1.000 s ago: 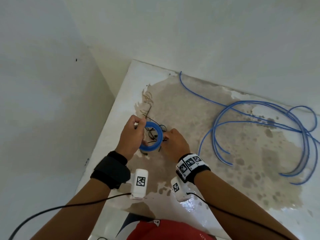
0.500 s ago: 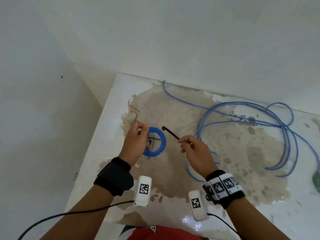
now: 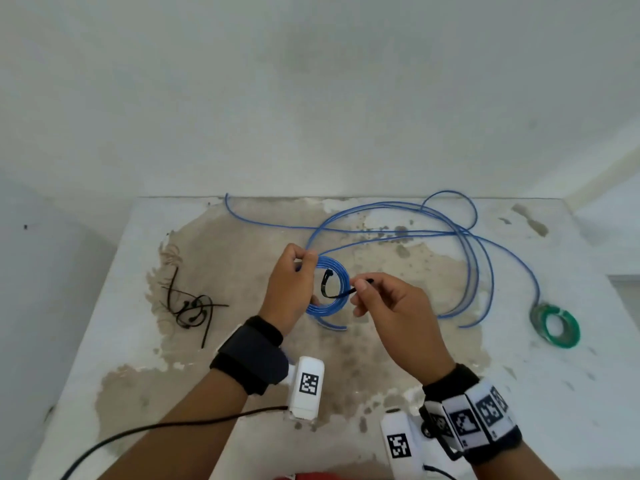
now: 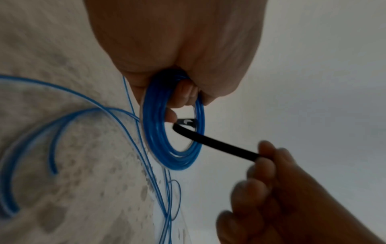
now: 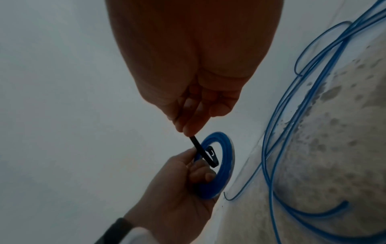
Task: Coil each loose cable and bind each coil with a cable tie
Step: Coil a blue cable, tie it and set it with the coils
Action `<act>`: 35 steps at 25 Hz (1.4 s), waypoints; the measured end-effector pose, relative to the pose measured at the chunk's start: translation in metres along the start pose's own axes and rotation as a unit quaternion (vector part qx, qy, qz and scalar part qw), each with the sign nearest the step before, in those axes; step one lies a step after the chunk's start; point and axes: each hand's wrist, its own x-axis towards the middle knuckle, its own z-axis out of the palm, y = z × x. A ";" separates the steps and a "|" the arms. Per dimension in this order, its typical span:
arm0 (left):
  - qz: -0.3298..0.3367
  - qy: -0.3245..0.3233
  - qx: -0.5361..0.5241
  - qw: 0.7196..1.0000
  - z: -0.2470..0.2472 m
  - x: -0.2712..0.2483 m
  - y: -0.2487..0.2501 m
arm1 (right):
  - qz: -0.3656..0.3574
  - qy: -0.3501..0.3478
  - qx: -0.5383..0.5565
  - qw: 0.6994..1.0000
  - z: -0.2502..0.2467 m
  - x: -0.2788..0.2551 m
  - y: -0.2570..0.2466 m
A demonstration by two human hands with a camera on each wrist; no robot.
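While the blue cable coil is sitting up off the worn table, the left hand is gripping its rim with curled fingers and the right hand is pinching the tail of a black cable tie poking through the middle. Coil looks light and springy, so I'd be holding it right beside the tie. Loose blue cable, spare ties and a green coil are lying around it
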 end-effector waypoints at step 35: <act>0.078 0.030 0.031 0.996 0.181 -0.045 0.063 | 0.118 0.027 0.139 0.983 -0.145 0.032 0.001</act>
